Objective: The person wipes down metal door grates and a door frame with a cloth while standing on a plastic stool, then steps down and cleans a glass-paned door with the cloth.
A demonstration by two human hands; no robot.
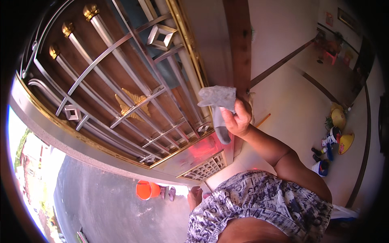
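Note:
My right hand (238, 118) is raised in front of me and holds a grey cloth (218, 95) between thumb and fingers. One part of the cloth hangs down below the hand. Behind it stands a metal door or gate with steel bars (100, 68), gold-coloured knobs (91, 12), a gold star-shaped ornament (133, 104) and a shiny lower panel (194, 152) with a red reflection. The cloth is near the gold edge trim; whether it touches the door is unclear. My left hand (194, 196) hangs low beside my patterned top, its fingers loosely bent and partly hidden.
An orange bucket (147, 190) and a pair of slippers (167, 193) stand on the grey ground outside. On the tiled floor inside lie several shoes (320, 168) and yellow hats (345, 143). A red plastic stool (330, 56) stands farther back. A wooden post (238, 45) is beside the door.

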